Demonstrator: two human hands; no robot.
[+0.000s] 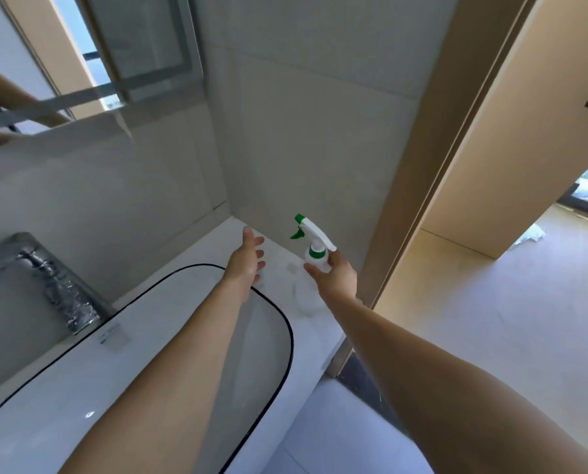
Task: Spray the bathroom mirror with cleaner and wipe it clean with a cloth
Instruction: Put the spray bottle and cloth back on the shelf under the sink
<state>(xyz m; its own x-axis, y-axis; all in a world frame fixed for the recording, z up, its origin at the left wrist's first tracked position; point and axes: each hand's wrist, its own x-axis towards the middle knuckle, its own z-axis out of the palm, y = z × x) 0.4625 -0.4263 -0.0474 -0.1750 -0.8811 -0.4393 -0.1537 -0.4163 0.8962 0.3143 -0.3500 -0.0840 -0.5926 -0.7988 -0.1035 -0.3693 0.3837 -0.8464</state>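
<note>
Spray bottle (315, 249) gripped upright at its body by right hand (335, 278), nozzle leftward toward mirror (80, 73); left hand (246, 260) fingers spread, empty.

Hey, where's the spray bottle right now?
In the head view, the spray bottle is right of centre, in the right hand above the far corner of the white counter, with the open left hand just beside it.
</note>
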